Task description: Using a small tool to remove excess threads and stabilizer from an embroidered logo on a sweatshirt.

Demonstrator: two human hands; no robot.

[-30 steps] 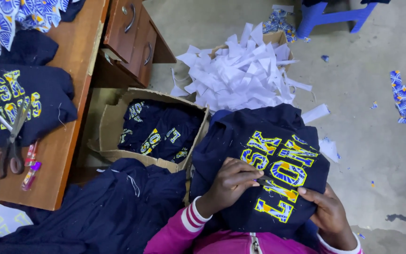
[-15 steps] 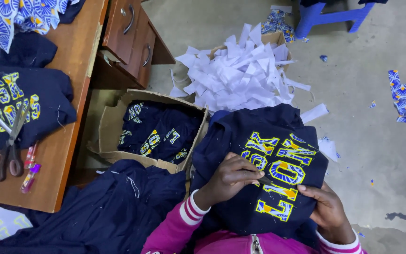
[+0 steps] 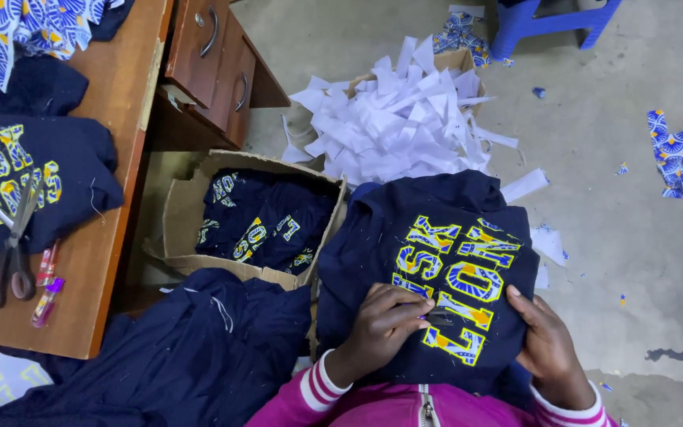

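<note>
1. My left hand [image 3: 385, 324] pinches a small dark tool [image 3: 439, 318], fingers shut tight, on the yellow letters of the navy sweater [image 3: 428, 269] in my lap.
2. My right hand [image 3: 547, 348] grips the sweater's edge beside it.
3. Left of my hands, a cardboard box [image 3: 191, 213] holds more sweaters, and beyond lie white paper scraps [image 3: 397, 119].
4. I think plenty is left.

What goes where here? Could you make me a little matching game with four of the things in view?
Things:
1. scissors
2. white paper strips
3. cardboard box
4. left hand

Places:
A. heaped on the floor
B. on the lettered navy garment in the lap
C. on the wooden desk
D. beside the desk, holding navy garments

Pairs: 1-C, 2-A, 3-D, 4-B
</note>
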